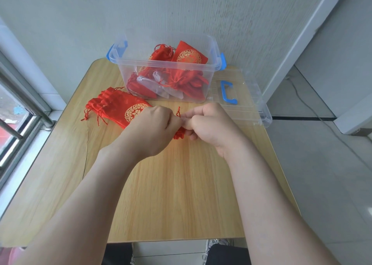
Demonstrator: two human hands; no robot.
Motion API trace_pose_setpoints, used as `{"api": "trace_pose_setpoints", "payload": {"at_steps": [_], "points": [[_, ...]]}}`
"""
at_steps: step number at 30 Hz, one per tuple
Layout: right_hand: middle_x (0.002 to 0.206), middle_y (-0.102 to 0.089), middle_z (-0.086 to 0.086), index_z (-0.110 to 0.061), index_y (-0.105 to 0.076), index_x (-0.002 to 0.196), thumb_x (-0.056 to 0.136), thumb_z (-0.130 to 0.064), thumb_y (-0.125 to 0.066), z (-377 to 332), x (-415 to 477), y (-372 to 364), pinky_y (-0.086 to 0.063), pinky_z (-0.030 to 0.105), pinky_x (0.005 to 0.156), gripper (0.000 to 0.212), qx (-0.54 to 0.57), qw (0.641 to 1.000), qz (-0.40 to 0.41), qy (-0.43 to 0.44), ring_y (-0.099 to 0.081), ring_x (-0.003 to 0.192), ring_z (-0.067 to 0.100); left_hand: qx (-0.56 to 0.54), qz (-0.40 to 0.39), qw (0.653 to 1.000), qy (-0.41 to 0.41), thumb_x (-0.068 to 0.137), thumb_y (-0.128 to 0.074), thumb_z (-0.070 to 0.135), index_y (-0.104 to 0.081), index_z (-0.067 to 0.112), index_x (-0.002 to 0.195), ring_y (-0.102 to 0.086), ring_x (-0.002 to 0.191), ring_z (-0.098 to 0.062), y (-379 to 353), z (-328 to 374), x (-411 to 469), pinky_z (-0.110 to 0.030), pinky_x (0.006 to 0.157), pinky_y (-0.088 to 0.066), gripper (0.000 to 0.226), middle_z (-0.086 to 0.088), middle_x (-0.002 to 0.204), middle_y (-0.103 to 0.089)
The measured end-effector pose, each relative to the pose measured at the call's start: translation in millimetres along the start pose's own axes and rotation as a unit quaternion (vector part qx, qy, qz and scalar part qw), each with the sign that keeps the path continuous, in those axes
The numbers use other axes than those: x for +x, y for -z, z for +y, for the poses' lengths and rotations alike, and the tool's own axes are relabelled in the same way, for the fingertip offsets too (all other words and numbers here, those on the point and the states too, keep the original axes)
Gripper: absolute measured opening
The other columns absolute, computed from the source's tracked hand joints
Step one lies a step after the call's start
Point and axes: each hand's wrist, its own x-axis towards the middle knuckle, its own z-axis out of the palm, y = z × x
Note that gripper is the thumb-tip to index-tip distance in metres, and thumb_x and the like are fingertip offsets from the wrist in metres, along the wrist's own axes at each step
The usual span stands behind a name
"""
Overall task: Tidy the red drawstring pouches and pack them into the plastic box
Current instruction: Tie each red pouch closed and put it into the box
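Right now my left hand (155,127) and right hand (211,126) meet above the table (171,194), both pinching a small red pouch (179,133) at its drawstring (178,111). Loose pouches (116,108) lie just left of my hands. Packed pouches (181,79) sit in the open plastic box (141,63) beyond, with its lid (247,107) beside it.

Wooden table (161,184): plastic box (128,71), lid (249,103), red pouches (116,107).

- A light wood-grain counter (171,194) with rounded corners stands against a pale, faintly textured wall (181,9).
- A window (10,131) with a metal rail lets daylight in at the left.
- Grey floor tiles (322,174) and a white frame (298,43) lie to the right.
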Motion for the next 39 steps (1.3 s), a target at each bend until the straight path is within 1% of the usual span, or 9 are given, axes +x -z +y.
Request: {"api": "trace_pose_setpoints", "payload": {"at_steps": [5,8,11,16,22,26,29,36,39], "points": [[0.070,-0.073,0.003,-0.011,-0.080,0.093,0.095,-0.011,-0.073,-0.4,1.0,0.6,-0.053,0.022,0.059,0.008,0.010,1.000,0.029,-0.004,-0.064,0.059,0.008,-0.014,0.080,0.997,-0.005,0.107,-0.051,0.033,-0.059,0.001,0.073,-0.057,0.068,-0.031,1.8,-7.3,5.3,-0.045,0.071,-0.044,0.047,-0.010,0.068,-0.062],[0.071,-0.073,0.004,-0.013,-0.080,0.089,0.094,-0.012,-0.074,-0.5,2.7,0.4,-0.053,0.025,0.061,0.008,0.025,0.999,0.042,-0.003,-0.065,0.063,0.011,-0.081,0.040,0.995,0.033,0.108,-0.049,0.031,-0.057,0.000,0.077,-0.056,0.071,-0.025,6.0,-3.5,6.1,-0.043,0.071,-0.047,0.044,-0.009,0.074,-0.063],[0.073,-0.075,0.004,-0.013,-0.079,0.091,0.095,-0.011,-0.075,-2.1,2.0,-0.7,-0.053,0.024,0.060,0.007,0.036,0.999,0.031,0.000,-0.066,0.062,0.010,-0.148,0.041,0.984,0.088,0.104,-0.044,0.027,-0.051,-0.009,0.076,-0.049,0.066,-0.024,7.7,0.9,5.7,-0.050,0.071,-0.050,0.045,-0.025,0.073,-0.056],[0.073,-0.074,0.005,-0.011,-0.079,0.093,0.095,-0.010,-0.074,-3.2,-0.8,0.7,-0.053,0.023,0.059,0.005,0.023,0.999,0.030,-0.001,-0.066,0.061,0.009,-0.186,0.068,0.967,0.161,0.111,-0.037,0.049,-0.072,0.002,0.083,-0.072,0.065,-0.017,7.8,-4.2,4.6,-0.047,0.081,-0.061,0.065,-0.006,0.070,-0.075],[0.073,-0.076,0.009,-0.007,-0.081,0.088,0.090,-0.007,-0.071,-3.0,-1.8,-1.9,-0.052,0.026,0.059,0.011,0.010,1.000,0.007,0.006,-0.065,0.061,0.011,-0.102,-0.001,0.991,0.091,0.103,-0.020,0.075,-0.069,0.007,0.079,-0.067,0.081,-0.020,-1.0,6.3,2.8,-0.038,0.081,-0.051,0.088,-0.003,0.074,-0.072],[0.073,-0.076,0.007,-0.008,-0.083,0.090,0.091,-0.008,-0.073,-1.8,-3.6,-0.1,-0.052,0.023,0.061,0.010,-0.002,1.000,-0.018,0.018,-0.066,0.063,0.009,-0.076,0.023,0.996,0.047,0.113,-0.035,0.042,-0.055,0.010,0.071,-0.059,0.071,-0.025,-7.1,0.5,5.2,-0.039,0.071,-0.040,0.057,-0.003,0.067,-0.062],[0.077,-0.078,0.008,-0.009,-0.083,0.095,0.094,-0.010,-0.077,-1.2,-4.4,1.8,-0.054,0.024,0.064,0.007,0.005,0.999,-0.033,0.017,-0.068,0.067,0.011,-0.039,0.058,0.998,0.004,0.114,-0.038,0.027,-0.037,0.017,0.065,-0.054,0.064,-0.036,-6.0,-1.8,4.3,-0.051,0.068,-0.046,0.050,-0.008,0.062,-0.053],[0.076,-0.078,0.010,-0.017,-0.083,0.081,0.088,-0.010,-0.080,-2.9,-5.9,4.2,-0.063,0.043,0.078,0.010,-0.105,0.994,-0.022,0.029,-0.067,0.066,0.014,0.028,0.084,0.996,0.021,0.108,-0.046,0.035,-0.037,0.012,0.059,-0.042,0.051,-0.026,-9.1,-14.3,7.5,-0.048,0.054,-0.049,0.055,-0.005,0.052,-0.044],[0.072,-0.076,-0.002,-0.023,-0.083,0.075,0.080,-0.025,-0.079,-3.9,-8.0,0.6,-0.056,0.028,0.059,0.006,-0.200,0.979,0.013,0.038,-0.072,0.070,0.016,0.036,0.073,0.996,0.021,0.105,-0.050,0.032,-0.033,0.012,0.058,-0.035,0.049,-0.023,-7.0,-17.6,8.2,-0.044,0.052,-0.044,0.055,-0.003,0.051,-0.037]]}}
